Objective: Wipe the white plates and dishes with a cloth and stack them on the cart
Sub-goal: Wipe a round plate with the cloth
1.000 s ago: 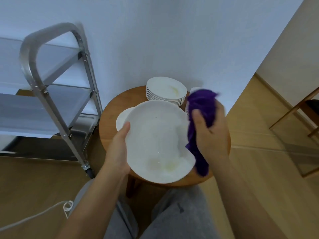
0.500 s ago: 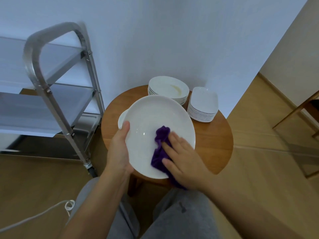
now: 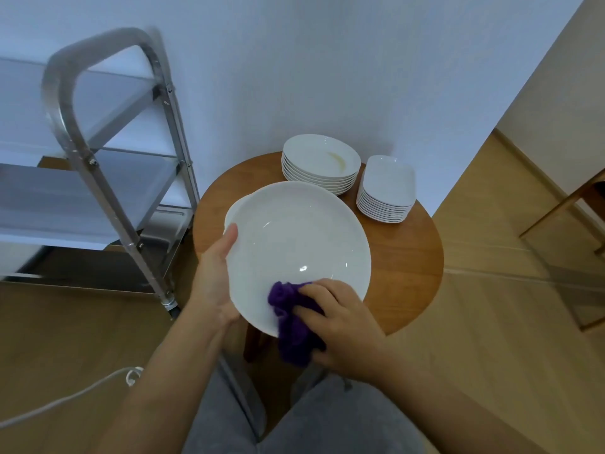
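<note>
My left hand (image 3: 214, 280) grips the left rim of a large white plate (image 3: 294, 237), held tilted above the round wooden table (image 3: 409, 267). My right hand (image 3: 343, 332) holds a bunched purple cloth (image 3: 289, 326) and presses it against the plate's lower edge. A second white plate's rim (image 3: 230, 213) peeks out behind the held one. At the back of the table stand a stack of round white plates (image 3: 319, 163), the top one stained yellow, and a stack of small square dishes (image 3: 386, 188). The steel cart (image 3: 98, 152) stands to the left.
The cart's shelves (image 3: 42, 204) carry no dishes that I can see. A white wall runs behind the table. A white cable (image 3: 98, 385) lies on the wooden floor at the lower left. A wooden furniture leg (image 3: 563, 204) stands at the right. My grey-trousered knees are below.
My right hand came down from the plate's upper right edge with the cloth, wiped across the middle, and now rubs the lower rim. The plate has tilted a little more upright.
</note>
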A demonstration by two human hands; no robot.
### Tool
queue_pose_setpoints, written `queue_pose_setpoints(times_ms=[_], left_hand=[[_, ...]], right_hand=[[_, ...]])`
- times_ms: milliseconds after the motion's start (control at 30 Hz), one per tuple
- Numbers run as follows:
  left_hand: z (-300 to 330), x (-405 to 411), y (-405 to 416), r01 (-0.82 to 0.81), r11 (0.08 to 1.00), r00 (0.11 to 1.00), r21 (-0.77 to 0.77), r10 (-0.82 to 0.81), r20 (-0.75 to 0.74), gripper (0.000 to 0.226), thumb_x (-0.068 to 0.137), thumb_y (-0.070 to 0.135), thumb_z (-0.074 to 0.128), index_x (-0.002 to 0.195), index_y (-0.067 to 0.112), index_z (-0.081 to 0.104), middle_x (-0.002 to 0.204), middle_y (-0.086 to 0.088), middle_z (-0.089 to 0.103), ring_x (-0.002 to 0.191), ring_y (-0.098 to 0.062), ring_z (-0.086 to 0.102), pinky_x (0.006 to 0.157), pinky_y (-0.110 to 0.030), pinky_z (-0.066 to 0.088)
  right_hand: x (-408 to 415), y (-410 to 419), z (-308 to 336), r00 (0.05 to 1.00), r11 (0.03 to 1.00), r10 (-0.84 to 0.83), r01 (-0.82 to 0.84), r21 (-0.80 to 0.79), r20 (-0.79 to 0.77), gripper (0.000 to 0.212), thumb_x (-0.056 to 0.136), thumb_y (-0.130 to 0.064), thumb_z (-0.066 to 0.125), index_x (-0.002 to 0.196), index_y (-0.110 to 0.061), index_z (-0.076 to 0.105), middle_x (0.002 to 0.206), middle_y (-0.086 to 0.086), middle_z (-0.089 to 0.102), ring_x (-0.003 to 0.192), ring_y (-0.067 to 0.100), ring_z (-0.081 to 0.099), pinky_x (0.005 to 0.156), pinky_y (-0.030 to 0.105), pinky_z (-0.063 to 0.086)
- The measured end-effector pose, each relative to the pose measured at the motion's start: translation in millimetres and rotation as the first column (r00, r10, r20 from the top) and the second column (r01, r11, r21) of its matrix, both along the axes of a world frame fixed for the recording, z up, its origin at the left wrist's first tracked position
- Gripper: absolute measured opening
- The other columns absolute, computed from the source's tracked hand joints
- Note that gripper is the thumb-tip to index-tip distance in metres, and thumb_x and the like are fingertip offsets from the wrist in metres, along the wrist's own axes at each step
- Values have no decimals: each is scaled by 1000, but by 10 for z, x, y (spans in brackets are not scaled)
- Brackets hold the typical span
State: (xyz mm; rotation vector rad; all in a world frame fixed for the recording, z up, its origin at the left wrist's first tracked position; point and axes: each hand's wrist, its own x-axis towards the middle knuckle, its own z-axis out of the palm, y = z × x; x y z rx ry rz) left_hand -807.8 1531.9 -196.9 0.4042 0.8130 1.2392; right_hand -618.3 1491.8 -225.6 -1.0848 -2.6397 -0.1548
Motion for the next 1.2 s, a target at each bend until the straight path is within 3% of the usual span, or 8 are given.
queue_pose_setpoints(times_ms=[167,300,400,533,700,867,1000,1200], left_hand=[[121,20,67,61,996,996,65,-56,-75,28,91,44,45,105,29,64,88,-1,74,73,-18,72,55,-34,56],[187,398,-37,-38,999,988,5,39,-151,65,74,44,63,133,28,44,118,-4,63,101,-27,63,73,-38,57],[92,668,-115,-208,977,889,-36,174,-424,50,90,42,53,136,38,34,115,5,54,91,-19,57,59,-24,50],[60,467,-43,-228,959,908,-166,148,-393,32,94,46,44,121,29,48,100,1,61,86,-20,61,57,-27,51],[221,18,19,-22,998,945,-55,2,-328,10,90,33,54,94,25,57,70,2,73,62,-19,71,45,-29,53],[308,-221,212,361,926,747,-111,-358,-559,30,82,43,59,108,29,58,97,-5,72,94,-30,67,85,-49,52],[317,-96,279,487,843,646,-227,-523,-556,32,85,41,57,112,24,60,105,-8,71,100,-30,65,93,-49,48],[305,-139,361,458,881,736,-121,-452,-503,34,82,36,60,112,20,62,101,-9,72,91,-28,69,77,-42,55]], right_hand=[[240,-5,43,999,955,33,-37,296,18,9,70,-18,73,79,-17,73,83,0,70,77,17,66,67,27,51],[-55,33,132,952,951,-146,210,227,-268,21,61,-20,84,73,-10,69,68,3,66,60,17,59,55,20,38],[-308,23,119,896,935,-228,311,171,-382,20,60,-13,83,75,-8,71,70,5,67,60,19,59,55,20,39],[-346,-73,-14,917,973,-153,205,106,-369,30,72,-25,78,97,-10,71,93,4,71,83,18,66,71,24,53],[145,-93,-170,994,983,-7,27,184,-106,55,59,-28,87,109,-16,68,114,3,68,109,23,62,95,37,46],[571,210,127,940,990,37,-82,119,340,85,45,-23,91,124,-20,60,128,2,60,122,25,53,100,46,38],[570,524,374,710,991,112,-127,-30,695,115,60,-33,84,149,-23,11,153,2,-1,139,27,-12,109,49,-11],[522,665,578,784,973,145,-222,55,603,105,40,-24,92,135,-18,49,140,7,50,132,30,41,106,43,25]])
